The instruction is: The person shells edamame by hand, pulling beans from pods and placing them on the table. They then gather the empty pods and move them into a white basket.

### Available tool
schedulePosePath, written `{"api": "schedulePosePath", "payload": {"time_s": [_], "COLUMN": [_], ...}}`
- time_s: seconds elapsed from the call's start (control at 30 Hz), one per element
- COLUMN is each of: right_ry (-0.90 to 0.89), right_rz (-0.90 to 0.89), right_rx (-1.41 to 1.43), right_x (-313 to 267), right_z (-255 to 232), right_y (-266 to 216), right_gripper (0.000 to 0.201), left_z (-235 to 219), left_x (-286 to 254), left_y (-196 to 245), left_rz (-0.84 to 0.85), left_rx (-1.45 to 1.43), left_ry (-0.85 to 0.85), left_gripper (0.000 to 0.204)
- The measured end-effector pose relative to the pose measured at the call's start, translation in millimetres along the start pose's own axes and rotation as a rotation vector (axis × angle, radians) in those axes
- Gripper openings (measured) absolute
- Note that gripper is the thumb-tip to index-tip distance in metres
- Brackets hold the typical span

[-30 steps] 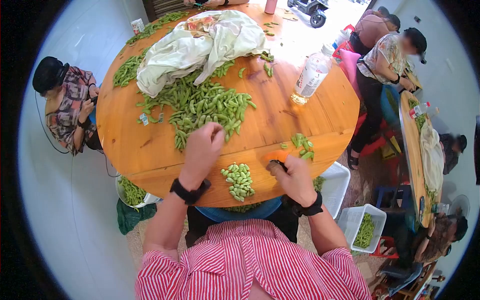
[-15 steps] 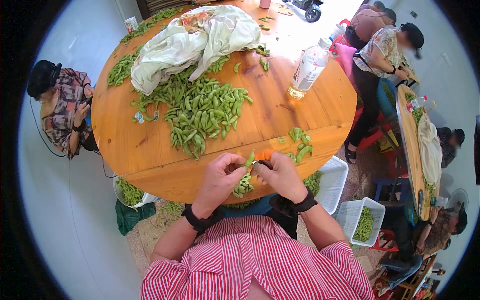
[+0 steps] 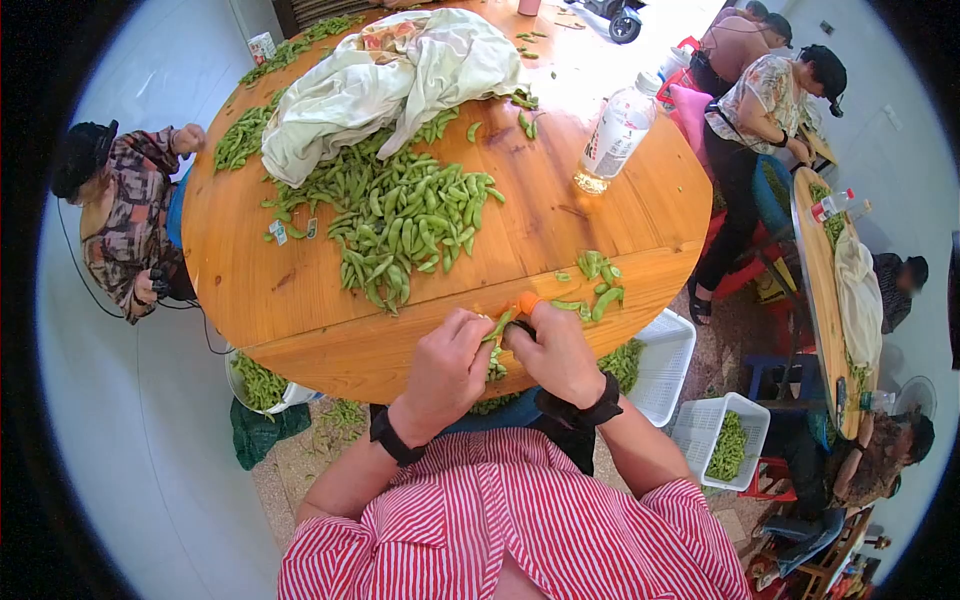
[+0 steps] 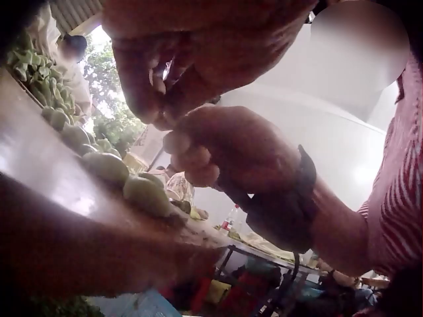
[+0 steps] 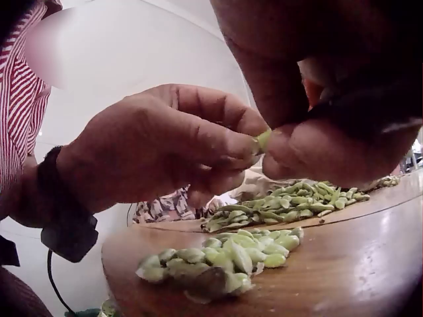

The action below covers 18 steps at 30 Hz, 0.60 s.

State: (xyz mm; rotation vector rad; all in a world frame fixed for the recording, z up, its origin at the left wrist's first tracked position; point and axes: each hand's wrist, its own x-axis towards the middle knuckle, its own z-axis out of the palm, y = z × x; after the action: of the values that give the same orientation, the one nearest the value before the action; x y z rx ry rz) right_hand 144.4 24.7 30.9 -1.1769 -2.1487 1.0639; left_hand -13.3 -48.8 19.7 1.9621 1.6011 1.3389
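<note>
Over the near edge of the table my two hands meet. In the left hand a green soybean pod is pinched between thumb and fingers. The right hand grips a small dark tool, with an orange piece at its index finger; its thumb is up against the pod's end in the right wrist view. The tool's exact kind I cannot tell. Beneath the hands lies a small pile of pale green beans, mostly hidden in the head view. Beyond it spreads a heap of whole pods.
A white cloth covers the heap's far part. A bottle of yellowish liquid stands at right, and several loose pods lie near the right edge. White baskets stand on the floor. Other people sit around at left and right.
The left hand came from the pod heap toward the right hand, bringing a pod. Both hands now work close together on it. The person at left has raised a hand toward the table.
</note>
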Motion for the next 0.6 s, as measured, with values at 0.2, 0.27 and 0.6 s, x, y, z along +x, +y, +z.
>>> {"api": "schedulePosePath", "payload": {"time_s": [0.2, 0.27, 0.6], "right_ry": [-0.056, -0.081, -0.221], "right_rz": [-0.178, -0.186, 0.129], "right_rx": [-0.042, -0.012, 0.403], "right_x": [1, 0, -1], "right_z": [4, 2, 5], "right_y": [14, 11, 17], "right_gripper": [0.013, 0.014, 0.014], "left_z": [-4, -7, -16], "left_x": [-9, -11, -5], "left_y": [-16, -19, -8], "left_rz": [-0.181, -0.37, -0.559], "left_rx": [-0.261, -0.41, -0.629], "left_ry": [-0.07, -0.147, -0.212], "left_gripper": [0.018, 0.018, 0.013]}}
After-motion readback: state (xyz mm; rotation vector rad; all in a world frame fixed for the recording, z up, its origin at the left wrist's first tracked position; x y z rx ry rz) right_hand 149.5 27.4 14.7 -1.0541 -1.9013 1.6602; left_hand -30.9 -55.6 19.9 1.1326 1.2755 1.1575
